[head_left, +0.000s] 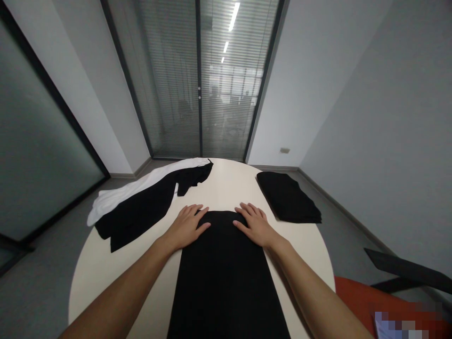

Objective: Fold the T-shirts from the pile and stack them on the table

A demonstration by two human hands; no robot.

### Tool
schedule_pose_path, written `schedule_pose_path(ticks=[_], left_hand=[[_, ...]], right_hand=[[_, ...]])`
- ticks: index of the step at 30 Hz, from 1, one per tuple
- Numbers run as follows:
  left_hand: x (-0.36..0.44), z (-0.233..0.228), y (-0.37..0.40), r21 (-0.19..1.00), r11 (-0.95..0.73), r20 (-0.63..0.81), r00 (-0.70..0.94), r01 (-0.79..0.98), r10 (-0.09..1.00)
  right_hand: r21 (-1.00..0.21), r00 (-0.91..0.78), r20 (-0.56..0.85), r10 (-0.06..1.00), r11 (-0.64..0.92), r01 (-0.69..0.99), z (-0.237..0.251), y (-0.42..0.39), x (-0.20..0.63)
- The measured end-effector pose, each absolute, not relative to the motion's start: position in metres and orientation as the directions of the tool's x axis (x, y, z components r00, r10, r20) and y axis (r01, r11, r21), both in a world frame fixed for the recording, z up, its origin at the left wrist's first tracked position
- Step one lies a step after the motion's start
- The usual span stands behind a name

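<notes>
A black garment (228,278) lies flat and smooth down the middle of the table, its lower part running out of the frame. My left hand (188,226) rests on the garment's far left corner, fingers spread. On the far right corner lies my right hand (254,223), its fingers also stretched out and apart. Both palms reach partly past the cloth's side edges onto the tabletop. Whether the garment is a skirt or trousers I cannot tell.
On the round cream table (226,188), a black garment (141,207) and a white garment (141,181) overlap at the left. A folded black garment (287,197) lies at the right. An orange chair (356,296) with a black armrest stands at the lower right. Glass doors (197,113) are beyond.
</notes>
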State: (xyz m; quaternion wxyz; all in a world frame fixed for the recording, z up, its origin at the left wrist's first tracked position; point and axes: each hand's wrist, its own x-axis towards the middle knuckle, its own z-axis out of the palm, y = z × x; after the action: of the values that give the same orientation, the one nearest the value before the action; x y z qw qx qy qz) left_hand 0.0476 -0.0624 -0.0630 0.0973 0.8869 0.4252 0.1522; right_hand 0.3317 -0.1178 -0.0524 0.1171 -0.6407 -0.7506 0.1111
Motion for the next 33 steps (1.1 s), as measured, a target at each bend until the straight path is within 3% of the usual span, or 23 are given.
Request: schedule_pose_path(ticks=[5, 10, 14, 21, 27, 33], left_hand=[[0.041, -0.047, -0.059, 0.336, -0.584, 0.225, 0.539, 0.739, 0.812], [0.035, -0.039, -0.057, 0.323, -0.454, 0.156, 0.426, 0.830, 0.891], [0.034, -0.043, -0.054, 0.379, -0.414, 0.100, 0.408, 0.827, 0.907], [0.035, -0.044, -0.054, 0.531, -0.353, 0.056, 0.384, 0.770, 0.922], [0.027, -0.049, -0.045, 0.759, -0.249, 0.021, 0.360, 0.602, 0.933], [0.030, -0.044, -0.048, 0.888, 0.045, -0.223, 0.342, 0.458, 0.913]], right_hand=[[-0.375, -0.110, 0.116, 0.987, 0.146, 0.916, -0.047, -0.113, 0.340], [-0.445, -0.039, 0.132, 0.991, 0.094, 0.891, -0.053, -0.105, 0.349], [-0.484, 0.014, 0.113, 0.994, 0.043, 0.874, -0.056, -0.097, 0.352], [-0.605, -0.004, 0.022, 1.000, 0.017, 0.796, -0.050, -0.099, 0.352], [-0.735, -0.012, -0.081, 0.997, -0.052, 0.676, -0.052, -0.103, 0.365], [-0.882, -0.101, -0.113, 0.988, -0.053, 0.468, -0.046, -0.115, 0.366]])
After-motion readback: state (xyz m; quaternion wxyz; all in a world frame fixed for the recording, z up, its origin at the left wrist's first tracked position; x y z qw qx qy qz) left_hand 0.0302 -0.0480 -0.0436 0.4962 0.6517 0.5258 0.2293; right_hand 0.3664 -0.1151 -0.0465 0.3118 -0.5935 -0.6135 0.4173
